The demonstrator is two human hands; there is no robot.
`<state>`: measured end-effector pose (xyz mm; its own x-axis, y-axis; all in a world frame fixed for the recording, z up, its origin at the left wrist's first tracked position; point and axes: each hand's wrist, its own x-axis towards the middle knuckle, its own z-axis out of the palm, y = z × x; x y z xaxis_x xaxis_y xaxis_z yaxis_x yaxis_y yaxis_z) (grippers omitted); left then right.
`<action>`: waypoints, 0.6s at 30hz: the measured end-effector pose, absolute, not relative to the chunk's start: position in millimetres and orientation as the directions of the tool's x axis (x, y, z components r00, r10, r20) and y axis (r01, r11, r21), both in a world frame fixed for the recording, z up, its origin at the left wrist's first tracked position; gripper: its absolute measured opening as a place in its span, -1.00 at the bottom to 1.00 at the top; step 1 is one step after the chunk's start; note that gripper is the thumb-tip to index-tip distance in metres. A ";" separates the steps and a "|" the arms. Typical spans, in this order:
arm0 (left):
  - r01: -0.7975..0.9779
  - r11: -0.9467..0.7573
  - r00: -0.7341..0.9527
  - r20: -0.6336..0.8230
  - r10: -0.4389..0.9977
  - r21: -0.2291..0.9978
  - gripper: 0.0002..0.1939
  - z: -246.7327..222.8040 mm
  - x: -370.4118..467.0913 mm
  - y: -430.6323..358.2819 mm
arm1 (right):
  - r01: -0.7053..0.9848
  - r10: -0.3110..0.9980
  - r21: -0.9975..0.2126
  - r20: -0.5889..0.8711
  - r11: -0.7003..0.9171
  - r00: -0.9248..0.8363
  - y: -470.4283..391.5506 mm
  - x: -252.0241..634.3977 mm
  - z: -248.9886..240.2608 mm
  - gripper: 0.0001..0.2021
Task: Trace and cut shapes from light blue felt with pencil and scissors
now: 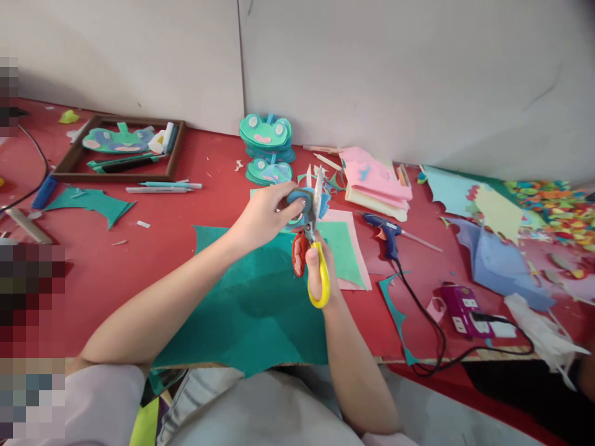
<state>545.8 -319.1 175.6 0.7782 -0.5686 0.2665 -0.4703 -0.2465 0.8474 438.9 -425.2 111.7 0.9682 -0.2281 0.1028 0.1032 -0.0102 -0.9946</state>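
My left hand (272,217) pinches a small blue felt piece (300,199) above the middle of the table. Just to its right, my right hand (323,266) holds yellow-handled scissors (318,204), thumb through the yellow loop. The blades point up and stand apart, close beside the blue piece. A red object with pinkish contents (299,254) shows beside the scissors' handle. Dark green felt (246,297) lies under my hands, with a light green sheet (346,248) on pink at its right. Stacked green frog-face shapes (266,133) sit behind.
A brown tray (179,152) holding felt and pens stands at the back left. To the right lie a glue gun (388,232) with its cable, a purple power socket (465,310), pink felt (374,176) and colourful scraps (558,204). A wall rises behind.
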 end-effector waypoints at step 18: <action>-0.442 -0.223 0.765 0.235 -0.600 0.869 -0.86 177.1 553.1 -312.9 | 0.090 -0.239 -0.995 0.100 -0.051 0.966 -426.9 438.6 108.2 -0.45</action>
